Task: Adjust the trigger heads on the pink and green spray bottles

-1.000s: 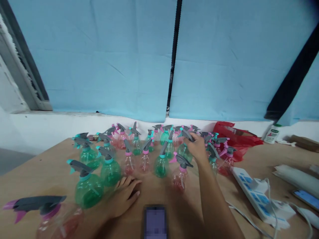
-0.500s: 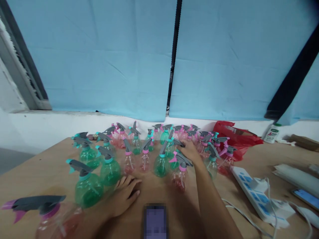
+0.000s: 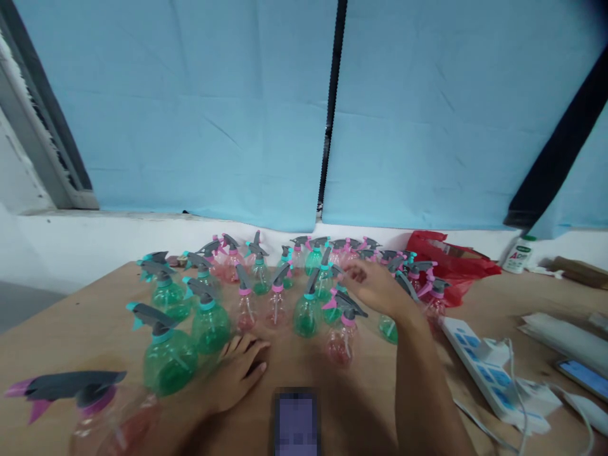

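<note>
Left edge: of the surface, well left of the left grip.
Near pink bottle: left of that grip, tube inside.
Green bottle: just left of it, darker low down; whether liquid, unclear.
Left grip: open, resting on the surface.
Gap: between left grip and front pink bottle.
Right grip: loosely open, half-curled, beside rear bottles.
Red bag: right of right grip, something brown inside.

Light is dim, cool and diffuse. Soft shadows darken the wooden table near six o'clock, where coarse pixels mask a dark-edged screen. A phone glows at four. Wide-angle distortion stretches the nearest spray bottle at eight.
</note>
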`<action>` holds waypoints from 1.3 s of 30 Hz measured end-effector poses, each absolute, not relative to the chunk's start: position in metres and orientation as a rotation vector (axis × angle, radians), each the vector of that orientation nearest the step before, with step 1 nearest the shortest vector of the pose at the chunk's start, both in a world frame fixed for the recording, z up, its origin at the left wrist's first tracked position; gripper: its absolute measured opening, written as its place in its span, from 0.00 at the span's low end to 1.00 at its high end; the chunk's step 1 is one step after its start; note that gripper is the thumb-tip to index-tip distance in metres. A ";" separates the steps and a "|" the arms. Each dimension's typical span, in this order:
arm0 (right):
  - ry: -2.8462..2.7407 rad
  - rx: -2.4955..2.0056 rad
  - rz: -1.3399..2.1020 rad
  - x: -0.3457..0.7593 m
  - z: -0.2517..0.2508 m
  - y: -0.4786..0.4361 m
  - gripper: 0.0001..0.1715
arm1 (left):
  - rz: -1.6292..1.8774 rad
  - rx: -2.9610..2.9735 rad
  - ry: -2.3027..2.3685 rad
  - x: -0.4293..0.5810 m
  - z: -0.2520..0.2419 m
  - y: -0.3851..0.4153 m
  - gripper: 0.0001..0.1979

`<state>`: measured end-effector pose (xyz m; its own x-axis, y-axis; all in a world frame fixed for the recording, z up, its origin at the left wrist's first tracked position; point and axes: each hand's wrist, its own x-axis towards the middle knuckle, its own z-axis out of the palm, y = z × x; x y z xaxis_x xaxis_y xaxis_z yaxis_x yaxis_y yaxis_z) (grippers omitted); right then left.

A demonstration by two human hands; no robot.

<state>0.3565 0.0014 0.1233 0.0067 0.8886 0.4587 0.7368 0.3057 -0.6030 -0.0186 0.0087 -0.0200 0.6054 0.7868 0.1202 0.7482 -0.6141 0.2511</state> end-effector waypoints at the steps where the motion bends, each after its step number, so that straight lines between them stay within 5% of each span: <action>1: -1.895 -1.515 0.271 0.357 0.123 -0.003 0.15 | 0.332 2.655 1.279 -0.018 -0.020 0.009 0.22; 4: -2.224 -1.592 0.324 0.357 0.119 -0.005 0.06 | 0.345 2.652 1.266 -0.018 -0.020 0.009 0.22; 11: -2.398 -1.341 0.493 0.324 0.130 -0.006 0.12 | 0.348 2.650 1.252 -0.021 -0.023 0.010 0.22; 24: -1.923 -0.794 0.490 0.211 0.067 0.020 0.08 | 0.324 2.700 1.311 -0.020 -0.026 0.009 0.25; 30: -1.507 -0.774 0.791 0.190 0.023 0.038 0.10 | 0.339 2.726 1.323 -0.025 -0.033 0.011 0.26; 39: -1.471 -0.583 1.328 0.196 0.044 0.030 0.06 | 0.302 2.689 1.302 -0.022 -0.026 0.010 0.24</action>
